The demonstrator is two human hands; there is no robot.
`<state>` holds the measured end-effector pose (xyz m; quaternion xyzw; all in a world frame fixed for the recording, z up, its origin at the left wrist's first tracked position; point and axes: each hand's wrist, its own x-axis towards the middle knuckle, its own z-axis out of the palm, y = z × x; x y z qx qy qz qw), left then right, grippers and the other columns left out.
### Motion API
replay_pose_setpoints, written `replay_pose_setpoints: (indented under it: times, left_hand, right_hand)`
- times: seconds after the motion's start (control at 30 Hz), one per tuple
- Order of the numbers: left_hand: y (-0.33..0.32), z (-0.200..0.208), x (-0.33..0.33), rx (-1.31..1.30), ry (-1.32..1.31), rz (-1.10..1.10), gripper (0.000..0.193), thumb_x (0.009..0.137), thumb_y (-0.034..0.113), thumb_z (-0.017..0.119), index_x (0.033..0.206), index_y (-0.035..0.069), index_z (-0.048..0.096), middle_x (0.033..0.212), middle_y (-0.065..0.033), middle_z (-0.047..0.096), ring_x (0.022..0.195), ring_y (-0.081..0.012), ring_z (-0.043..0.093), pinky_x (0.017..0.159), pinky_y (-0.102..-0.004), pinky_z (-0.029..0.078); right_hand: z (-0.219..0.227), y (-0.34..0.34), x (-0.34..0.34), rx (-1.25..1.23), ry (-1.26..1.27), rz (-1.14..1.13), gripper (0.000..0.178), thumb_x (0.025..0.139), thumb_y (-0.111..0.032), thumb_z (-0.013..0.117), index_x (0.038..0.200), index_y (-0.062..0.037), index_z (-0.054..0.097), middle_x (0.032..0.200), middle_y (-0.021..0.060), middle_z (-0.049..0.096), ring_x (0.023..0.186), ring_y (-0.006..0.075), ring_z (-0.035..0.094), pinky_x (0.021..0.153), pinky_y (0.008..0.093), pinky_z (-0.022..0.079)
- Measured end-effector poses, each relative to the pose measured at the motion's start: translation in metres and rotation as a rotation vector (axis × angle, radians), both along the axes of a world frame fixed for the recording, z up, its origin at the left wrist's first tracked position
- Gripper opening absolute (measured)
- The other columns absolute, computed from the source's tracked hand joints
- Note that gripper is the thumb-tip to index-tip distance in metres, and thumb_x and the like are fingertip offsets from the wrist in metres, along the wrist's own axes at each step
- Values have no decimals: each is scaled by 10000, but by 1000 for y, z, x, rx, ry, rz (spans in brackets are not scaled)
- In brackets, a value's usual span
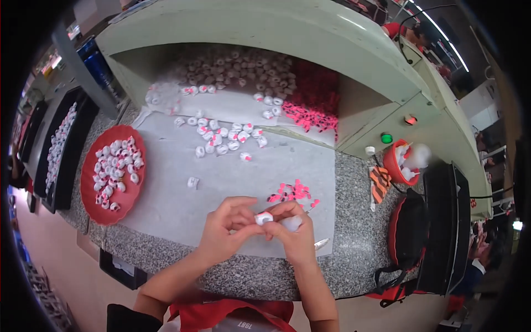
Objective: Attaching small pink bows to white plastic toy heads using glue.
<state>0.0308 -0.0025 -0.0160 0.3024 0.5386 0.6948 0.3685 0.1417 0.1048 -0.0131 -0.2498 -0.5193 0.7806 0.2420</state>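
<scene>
In front of me, above the near part of the white paper sheet [171, 199], both hands meet at a small rounded white piece [264, 218] with a pink edge and a dark mark. My left hand [224, 229] pinches it from the left between thumb and fingers. From the other side my right hand [293, 235] grips it too. A whitish, soft-looking wad [292, 223] shows at my right fingers; its kind is unclear. Just beyond that hand lies a loose heap of small pink-and-black pieces [296, 191]. One similar white piece [192, 182] lies alone to the left.
Several white-and-pink pieces [221, 134] lie beneath a pale green shelf [249, 27] holding more white and pink pieces. A red scalloped tray [86, 182] of them stands left. To the right are a red cup [391, 160], striped cloth [379, 185] and black bag [410, 227].
</scene>
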Motion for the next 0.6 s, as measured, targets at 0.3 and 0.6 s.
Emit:
replay_pose_setpoints:
  times: [0.3, 0.6]
  left_hand:
    - [-8, -19, 10, -25, 173, 67, 169, 783, -24, 543, 937, -15, 474, 815, -98, 570, 667, -124, 569, 567, -205, 450]
    - [-1, -34, -1, -89, 227, 41, 227, 799, 21, 548, 1011, -35, 487, 830, -100, 555, 667, -139, 536, 573, -225, 421]
  right_hand:
    - [-6, -8, -2, -64, 99, 102, 182, 753, -110, 622, 858, -22, 502, 670, 17, 528, 485, 61, 499, 404, 185, 382]
    - [-5, -3, 8, -61, 72, 79, 184, 748, -139, 629, 829, -28, 507, 739, 32, 524, 520, 60, 487, 417, 191, 376]
